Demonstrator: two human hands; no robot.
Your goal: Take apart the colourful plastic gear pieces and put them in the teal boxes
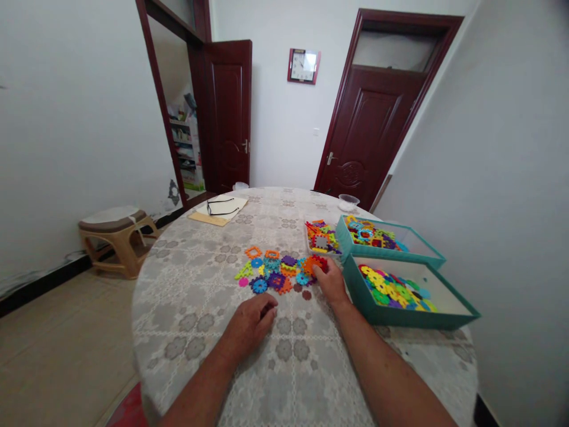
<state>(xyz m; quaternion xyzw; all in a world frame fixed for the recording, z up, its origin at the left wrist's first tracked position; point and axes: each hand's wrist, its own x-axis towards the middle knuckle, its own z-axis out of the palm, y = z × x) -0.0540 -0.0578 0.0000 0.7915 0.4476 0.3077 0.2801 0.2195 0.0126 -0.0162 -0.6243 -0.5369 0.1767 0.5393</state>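
My right hand [329, 281] is at the right end of a loose pile of plastic building pieces, its fingers closed on an orange gear-shaped piece [312, 265]. A red toothed piece [322, 261] shows right beside that gear; whether I hold it too I cannot tell. My left hand [254, 318] rests on the tablecloth just in front of the pile, fingers curled in, with nothing visible in them. Nearest to it lies a blue gear piece [259, 286], beside a purple square piece [276, 280]. Two small brown discs [306, 295] lie near my right hand.
Two green boxes [413, 320] of colourful pieces stand at the right, by my right forearm. A clear tray [324, 238] of pieces sits behind my right hand. Eyeglasses [221, 207] on papers lie far left; a clear bowl [348, 202] stands at the far edge.
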